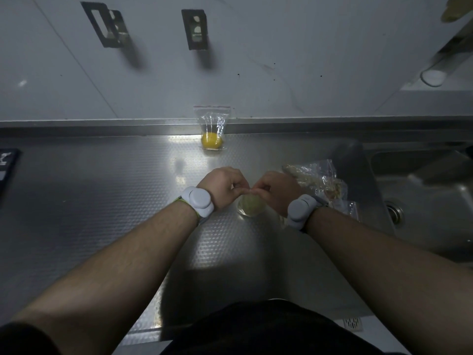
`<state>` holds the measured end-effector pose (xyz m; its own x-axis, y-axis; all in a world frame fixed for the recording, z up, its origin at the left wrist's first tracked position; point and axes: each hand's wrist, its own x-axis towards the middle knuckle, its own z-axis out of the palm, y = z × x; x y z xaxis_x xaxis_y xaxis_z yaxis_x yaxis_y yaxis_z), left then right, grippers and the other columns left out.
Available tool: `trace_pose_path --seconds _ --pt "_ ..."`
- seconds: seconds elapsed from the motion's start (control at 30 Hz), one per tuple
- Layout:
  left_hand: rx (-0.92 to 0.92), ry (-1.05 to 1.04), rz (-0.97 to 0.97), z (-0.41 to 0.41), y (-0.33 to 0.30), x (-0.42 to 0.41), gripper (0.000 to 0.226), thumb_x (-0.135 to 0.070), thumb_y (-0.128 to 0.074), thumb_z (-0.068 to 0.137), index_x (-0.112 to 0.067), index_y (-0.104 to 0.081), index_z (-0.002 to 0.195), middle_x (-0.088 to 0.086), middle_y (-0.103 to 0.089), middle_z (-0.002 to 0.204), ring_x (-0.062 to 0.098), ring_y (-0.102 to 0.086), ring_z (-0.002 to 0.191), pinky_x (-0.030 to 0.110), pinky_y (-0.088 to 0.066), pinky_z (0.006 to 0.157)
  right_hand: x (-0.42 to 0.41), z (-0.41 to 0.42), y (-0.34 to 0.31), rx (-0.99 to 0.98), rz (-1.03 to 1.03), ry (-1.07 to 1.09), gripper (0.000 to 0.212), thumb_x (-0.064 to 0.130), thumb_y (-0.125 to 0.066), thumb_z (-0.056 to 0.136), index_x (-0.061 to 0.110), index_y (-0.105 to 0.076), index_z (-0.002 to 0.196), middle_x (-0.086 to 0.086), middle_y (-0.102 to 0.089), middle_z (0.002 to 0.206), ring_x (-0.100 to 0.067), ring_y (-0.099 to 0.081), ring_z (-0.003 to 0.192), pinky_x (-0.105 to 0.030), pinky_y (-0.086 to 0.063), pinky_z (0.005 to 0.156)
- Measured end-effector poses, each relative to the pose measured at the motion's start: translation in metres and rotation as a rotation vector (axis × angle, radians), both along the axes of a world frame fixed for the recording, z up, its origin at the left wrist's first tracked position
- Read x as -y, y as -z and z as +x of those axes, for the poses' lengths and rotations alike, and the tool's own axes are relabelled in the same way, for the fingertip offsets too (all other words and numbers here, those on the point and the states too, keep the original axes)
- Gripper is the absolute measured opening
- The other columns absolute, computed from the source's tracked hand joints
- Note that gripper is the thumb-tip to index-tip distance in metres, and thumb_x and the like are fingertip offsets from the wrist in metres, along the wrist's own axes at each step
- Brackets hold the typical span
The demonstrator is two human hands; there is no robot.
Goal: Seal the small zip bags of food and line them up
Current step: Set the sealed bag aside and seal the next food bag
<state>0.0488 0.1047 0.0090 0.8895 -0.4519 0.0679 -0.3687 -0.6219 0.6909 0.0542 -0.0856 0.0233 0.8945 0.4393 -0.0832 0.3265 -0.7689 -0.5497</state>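
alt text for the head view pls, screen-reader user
Both hands, left hand and right hand, pinch the top of a small zip bag holding pale green food. A bag with yellow food leans against the wall.

Pretty dim overall, one glare patch on the steel counter [179,149], dark corners, and fisheye bending at the edges.

I am looking down at what appears to be a commercial kitchen. A dimpled stainless steel counter [102,190] runs into a steel sink basin [422,201] with a round drain [395,211] on my right. Behind it rises a pale panelled wall [256,60] holding two dark metal brackets [194,29].
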Motion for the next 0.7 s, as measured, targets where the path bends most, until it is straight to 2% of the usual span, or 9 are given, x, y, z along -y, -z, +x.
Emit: trace_pose_path --seconds 0.13,0.23,0.37,0.47,0.6,0.7 --pt "0.011 -0.013 -0.019 -0.001 0.001 0.000 0.012 -0.025 -0.072 0.083 -0.013 -0.074 0.083 0.000 -0.070 0.083 0.017 -0.061 0.081 0.031 -0.048 0.076 0.003 0.000 -0.003 0.001 0.001 -0.030 0.009 0.025 -0.067 0.082 0.017 -0.072 0.082 0.007 -0.052 0.078 -0.009 -0.049 0.073 -0.024 -0.038 0.067" --pt "-0.004 -0.014 -0.011 0.000 0.002 0.001 0.011 -0.026 -0.072 0.083 -0.015 -0.072 0.083 -0.005 -0.066 0.080 0.012 -0.058 0.078 0.029 -0.049 0.075 0.003 -0.001 -0.003 0.024 0.014 -0.037 0.007 0.020 -0.067 0.082 0.015 -0.071 0.079 0.002 -0.056 0.079 -0.014 -0.054 0.074 -0.028 -0.042 0.069" --pt "-0.023 0.001 -0.014 0.001 0.004 0.000 0.015 -0.031 -0.072 0.083 -0.017 -0.073 0.086 -0.006 -0.066 0.082 0.007 -0.057 0.076 0.021 -0.046 0.071 -0.001 -0.003 -0.003 0.025 0.021 -0.056 0.008 0.020 -0.066 0.082 0.015 -0.071 0.080 0.000 -0.058 0.080 -0.012 -0.052 0.072 -0.028 -0.042 0.067" --pt "-0.014 -0.011 0.028 0.002 0.008 -0.001 0.010 -0.029 -0.070 0.084 -0.019 -0.074 0.086 -0.011 -0.064 0.080 0.006 -0.053 0.078 0.022 -0.041 0.071 0.002 -0.004 0.000 0.022 0.030 -0.056 0.008 0.019 -0.064 0.084 0.013 -0.068 0.080 0.004 -0.052 0.079 -0.010 -0.048 0.071 -0.024 -0.037 0.066" --pt "-0.017 -0.043 0.070 0.003 0.012 0.005 0.005 -0.025 -0.069 0.083 -0.021 -0.072 0.083 -0.007 -0.066 0.082 0.009 -0.053 0.081 0.025 -0.042 0.072 0.007 -0.010 0.008 0.019 0.049 -0.003 0.008 0.017 -0.063 0.086 0.011 -0.062 0.081 0.004 -0.049 0.081 -0.011 -0.047 0.072 -0.020 -0.034 0.067" --pt "-0.019 -0.059 0.062 0.005 0.013 0.006 0.002 -0.022 -0.069 0.082 -0.024 -0.069 0.080 -0.010 -0.064 0.081 0.005 -0.049 0.079 0.023 -0.038 0.070 0.013 -0.013 0.010 0.018 0.066 0.031 0.006 0.014 -0.063 0.085 0.009 -0.061 0.082 0.004 -0.050 0.082 -0.012 -0.047 0.073 -0.018 -0.033 0.066"
